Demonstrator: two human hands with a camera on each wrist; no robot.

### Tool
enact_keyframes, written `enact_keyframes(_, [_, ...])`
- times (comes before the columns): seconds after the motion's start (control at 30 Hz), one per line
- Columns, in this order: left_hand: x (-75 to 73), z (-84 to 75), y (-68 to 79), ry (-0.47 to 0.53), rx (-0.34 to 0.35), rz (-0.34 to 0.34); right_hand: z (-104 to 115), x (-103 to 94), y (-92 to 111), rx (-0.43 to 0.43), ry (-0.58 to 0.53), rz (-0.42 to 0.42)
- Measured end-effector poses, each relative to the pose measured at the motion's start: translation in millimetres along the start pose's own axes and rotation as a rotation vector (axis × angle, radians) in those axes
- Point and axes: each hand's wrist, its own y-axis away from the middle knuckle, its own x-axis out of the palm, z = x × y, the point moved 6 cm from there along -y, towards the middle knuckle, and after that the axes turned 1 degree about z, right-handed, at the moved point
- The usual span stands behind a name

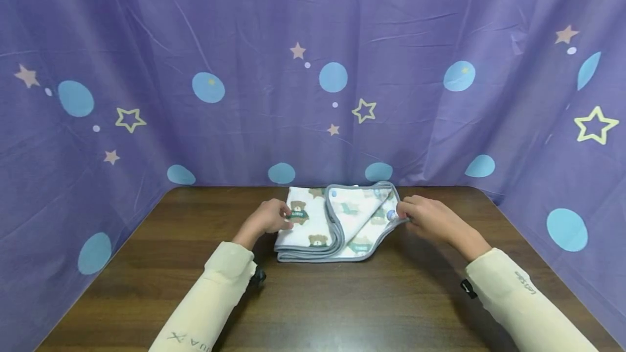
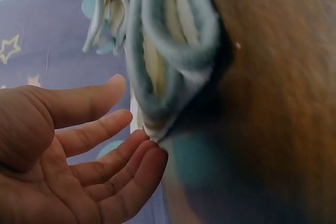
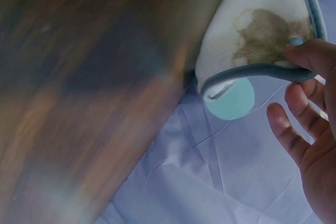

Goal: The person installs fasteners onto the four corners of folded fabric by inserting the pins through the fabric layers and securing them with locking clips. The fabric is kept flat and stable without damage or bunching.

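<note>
A folded baby blanket, white with brown bears and blue-grey edging, lies toward the back of the table. Its right part is folded over, and the outer corner is lifted, with round blue snaps on it. My right hand pinches that corner between thumb and forefinger; in the right wrist view the other fingers are spread below the edging. At the blanket's left side is my left hand, fingers loosely extended. The left wrist view shows its fingertips at the stacked folds, thumb apart from the cloth.
The brown wooden table reaches back to a purple curtain with stars and blue spots, which also hangs along both sides. Small dark devices sit at the sleeve cuffs.
</note>
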Motion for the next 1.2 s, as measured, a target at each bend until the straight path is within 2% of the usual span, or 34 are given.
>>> enact_keyframes(0.2, [12.1,14.1,9.5,0.219,-0.120,0.118,2.6,3.7,9.3,-0.046,0.032,0.024])
enact_keyframes(0.33, [17.9,15.3,14.2,0.314,-0.138,0.138,3.4,7.0,15.2,-0.038,0.044,0.062])
enact_keyframes(0.83, [21.0,17.6,18.6,0.391,-0.120,0.152,5.3,21.7,38.3,-0.015,0.035,0.225])
enact_keyframes(1.0, [20.5,18.0,18.7,0.422,-0.091,0.159,6.9,19.9,44.2,-0.011,0.034,0.248])
enact_keyframes(1.2, [21.3,22.4,18.4,0.472,-0.117,0.135,8.3,10.3,41.3,-0.016,0.002,0.271])
